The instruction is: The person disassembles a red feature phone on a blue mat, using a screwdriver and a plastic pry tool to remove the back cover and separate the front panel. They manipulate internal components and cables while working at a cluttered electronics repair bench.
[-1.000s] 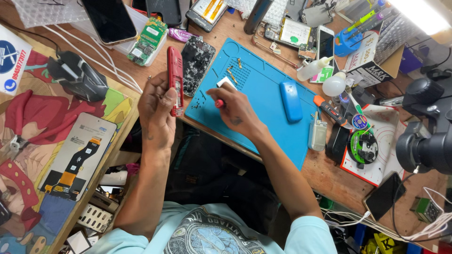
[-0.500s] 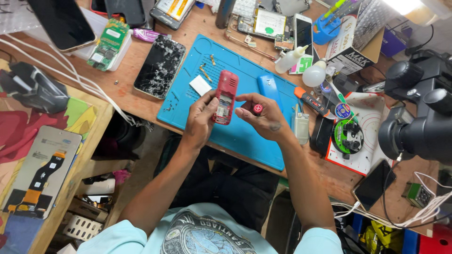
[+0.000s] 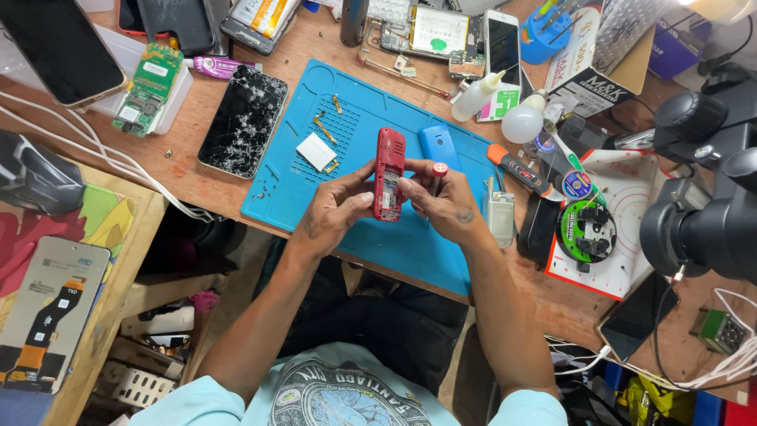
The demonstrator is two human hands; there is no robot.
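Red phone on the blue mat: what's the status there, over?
Left hand and right hand both grip the red phone, back open. Right hand also holds a red-capped tool. Blue phone lies just behind.

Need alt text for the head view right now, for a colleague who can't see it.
Both hands hold a red phone upright over a blue mat: left hand on its left edge, right hand on its right, also gripping a red-capped tool. A blue phone and a cracked screen lie nearby.
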